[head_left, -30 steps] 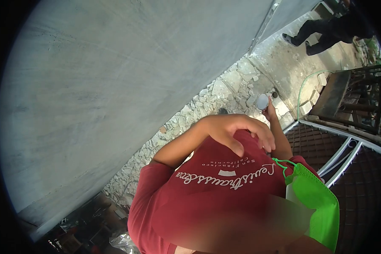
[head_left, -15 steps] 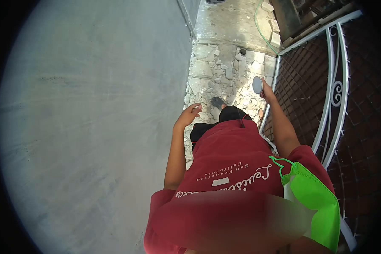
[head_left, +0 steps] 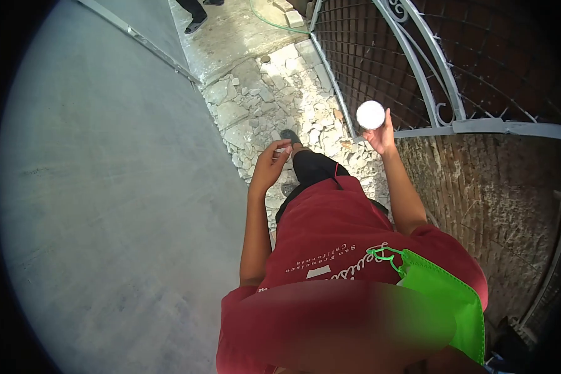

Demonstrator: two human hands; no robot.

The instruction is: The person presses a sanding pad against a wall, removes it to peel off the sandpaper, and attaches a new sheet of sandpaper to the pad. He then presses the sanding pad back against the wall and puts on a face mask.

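Right hand [head_left: 380,136]: raised in front of the body, palm turned up towards the camera, fingers curled loosely around a small round white disc-shaped object [head_left: 370,115]. The object is pinched at its lower edge by the fingertips and stands clear above the palm, its flat pale face turned to the camera. What it is made of cannot be told. It sits level with the lower rail of the white-painted wrought-iron gate with brown mesh infill [head_left: 455,124], just in front of it in the picture.

Left hand [head_left: 269,168]: held out at waist height beside the dark trouser leg, fingers half curled and slack. Whether anything lies between the fingertips cannot be told; a pale speck shows near the fingertips, too small to identify.

Clothing: dark red short-sleeved shirt with white lettering [head_left: 343,237]; a bright green fabric face mask with an ear loop [head_left: 445,293] hangs at the right shoulder.

Ground: a strip of broken pale stone rubble [head_left: 274,106] runs underfoot between a smooth grey plastered wall [head_left: 106,187] on the left and a rough reddish-brown brick wall [head_left: 480,187] on the right, below the gate.

Far end: a pale green hose [head_left: 274,22] lies on concrete; another person's dark-shod feet [head_left: 196,15] stand at the top edge.
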